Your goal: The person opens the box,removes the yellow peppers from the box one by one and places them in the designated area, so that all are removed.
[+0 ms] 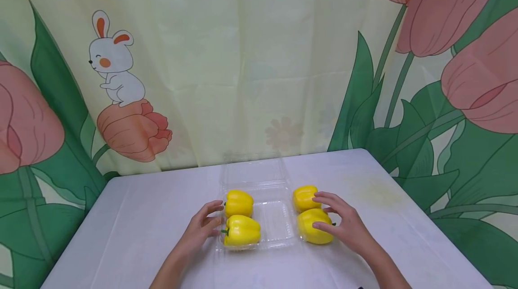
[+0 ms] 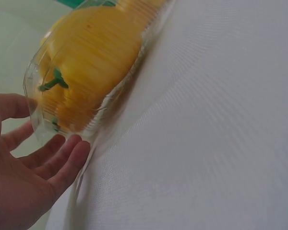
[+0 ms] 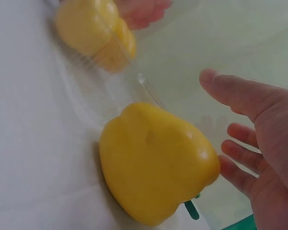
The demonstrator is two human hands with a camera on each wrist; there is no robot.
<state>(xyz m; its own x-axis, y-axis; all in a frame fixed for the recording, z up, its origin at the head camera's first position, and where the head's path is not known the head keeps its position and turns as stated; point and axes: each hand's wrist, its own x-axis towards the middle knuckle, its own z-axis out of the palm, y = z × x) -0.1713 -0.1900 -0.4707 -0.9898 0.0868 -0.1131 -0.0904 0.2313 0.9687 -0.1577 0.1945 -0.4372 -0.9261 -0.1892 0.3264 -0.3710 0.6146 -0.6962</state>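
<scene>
A hinged clear plastic container (image 1: 276, 219) lies unfolded on the table, its lid (image 1: 252, 172) towards the back. Two yellow bell peppers stand in its left half, a rear one (image 1: 238, 203) and a front one (image 1: 243, 230) with its green stem pointing left. My left hand (image 1: 198, 228) is at the container's left wall, fingers loosely bent; in the left wrist view its fingertips meet the clear side. Right of the container sit a rear pepper (image 1: 305, 197) and a front pepper (image 3: 158, 163). Around their right side my right hand (image 1: 346, 221) hovers with fingers spread, its fingertips close to the front pepper.
A white cloth covers the table (image 1: 158, 208). Behind it hangs a pale curtain (image 1: 202, 55) printed with tulips and a rabbit. The table's back edge runs just behind the lid.
</scene>
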